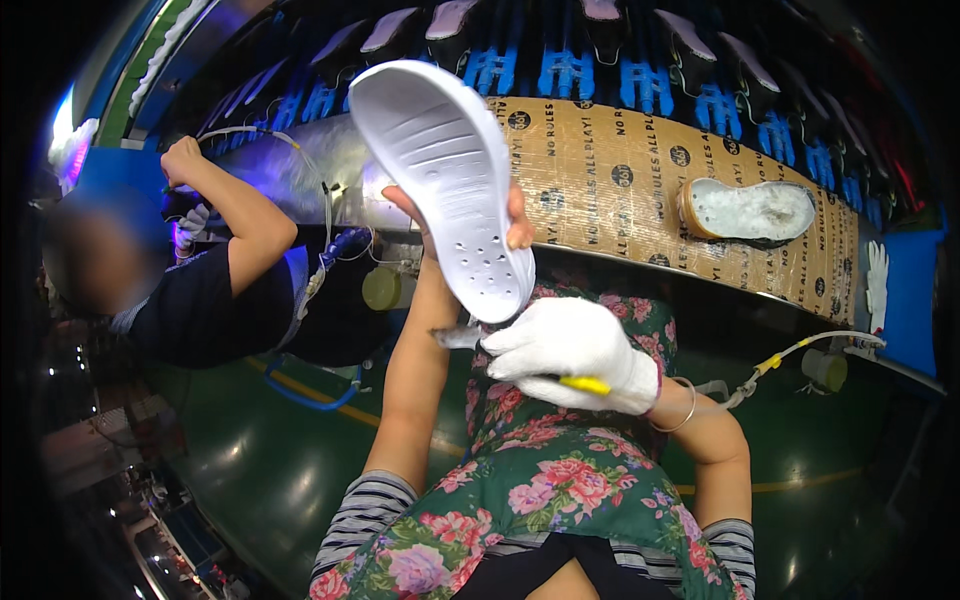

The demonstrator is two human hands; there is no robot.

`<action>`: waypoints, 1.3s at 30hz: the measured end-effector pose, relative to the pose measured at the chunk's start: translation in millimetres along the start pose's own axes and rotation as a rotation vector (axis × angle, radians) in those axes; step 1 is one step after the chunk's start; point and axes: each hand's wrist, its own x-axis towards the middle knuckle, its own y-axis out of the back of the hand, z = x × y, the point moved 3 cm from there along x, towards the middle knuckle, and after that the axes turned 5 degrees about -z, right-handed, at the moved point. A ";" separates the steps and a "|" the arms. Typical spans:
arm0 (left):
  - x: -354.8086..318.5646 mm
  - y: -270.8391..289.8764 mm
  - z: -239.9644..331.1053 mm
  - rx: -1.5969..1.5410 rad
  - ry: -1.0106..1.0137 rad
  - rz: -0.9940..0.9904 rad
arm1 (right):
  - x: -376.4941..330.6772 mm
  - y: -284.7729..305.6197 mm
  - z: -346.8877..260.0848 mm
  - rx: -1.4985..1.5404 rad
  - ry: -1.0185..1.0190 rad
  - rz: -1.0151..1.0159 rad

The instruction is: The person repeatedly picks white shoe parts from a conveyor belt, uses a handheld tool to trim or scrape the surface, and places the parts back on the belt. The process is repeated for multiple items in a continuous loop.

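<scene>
Head view | our gloved right hand (580, 345), 4 o'clock, curls round a yellow-handled tool (586, 384) | our bare left hand (519, 222) grips the white sole (440, 170), 11 o'clock | we judge it light, springy; best held by its side edges

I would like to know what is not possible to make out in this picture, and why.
In the head view:
Most of the left hand: hidden behind the white sole.
The white sole's other face: turned away from the camera.
Part of the yellow-handled tool: covered by the gloved right hand.
The pale piece right of top centre: cut off by the upper edge.
What the co-worker's raised hand grips, if anything: too small.
</scene>
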 end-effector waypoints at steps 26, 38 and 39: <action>-1.3 11.8 6.7 0.712 0.799 0.310 | -13.2 -2.7 2.5 -0.071 -0.130 -0.001; 20.3 56.0 -15.7 0.671 0.798 0.405 | -32.5 9.4 37.7 0.221 -0.645 0.240; 20.3 58.2 -22.4 0.598 0.695 0.429 | -39.4 14.2 37.6 0.389 -0.738 0.351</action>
